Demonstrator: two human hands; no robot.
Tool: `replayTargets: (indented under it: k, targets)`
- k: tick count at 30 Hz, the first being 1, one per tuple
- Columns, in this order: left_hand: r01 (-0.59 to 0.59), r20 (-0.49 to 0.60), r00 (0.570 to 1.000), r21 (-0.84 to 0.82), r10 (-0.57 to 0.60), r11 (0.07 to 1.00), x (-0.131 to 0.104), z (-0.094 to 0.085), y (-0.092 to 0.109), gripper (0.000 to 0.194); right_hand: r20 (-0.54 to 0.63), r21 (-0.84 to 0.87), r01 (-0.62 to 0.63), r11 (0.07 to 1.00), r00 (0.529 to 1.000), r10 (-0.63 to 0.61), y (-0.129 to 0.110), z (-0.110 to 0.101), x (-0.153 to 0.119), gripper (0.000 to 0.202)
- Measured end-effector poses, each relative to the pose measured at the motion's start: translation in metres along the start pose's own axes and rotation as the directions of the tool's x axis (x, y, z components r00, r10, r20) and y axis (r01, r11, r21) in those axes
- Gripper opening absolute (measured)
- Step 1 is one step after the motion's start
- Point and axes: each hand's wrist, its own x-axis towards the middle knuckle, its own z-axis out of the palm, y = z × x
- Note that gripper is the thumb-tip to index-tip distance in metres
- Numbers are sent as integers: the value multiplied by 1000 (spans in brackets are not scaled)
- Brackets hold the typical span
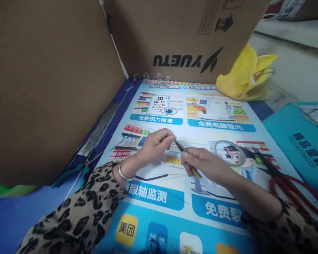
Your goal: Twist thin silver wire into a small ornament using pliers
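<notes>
Two hands of yours meet above the middle of the printed poster (175, 219). Your right hand (205, 162) grasps yellow-handled pliers (180, 146), their dark tip pointing at your left hand (157, 143), whose thumb and forefinger are pinched together; what lies between them is too small to tell. A greyish ring (244, 155) lies just beyond your right wrist, and red-handled scissors (281, 175) near the poster's right edge. Past its left edge you have thin metal rods (99, 128) and teal-handled cutters (86, 170).
</notes>
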Motion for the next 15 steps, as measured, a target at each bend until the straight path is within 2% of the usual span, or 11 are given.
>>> replayTargets:
  k: [15]
  targets:
    - [-3, -31, 999, 40, 5, 999, -1, 2, -1, 19, 22, 71, 6, 997, 1000, -8, 7, -1, 2, 38]
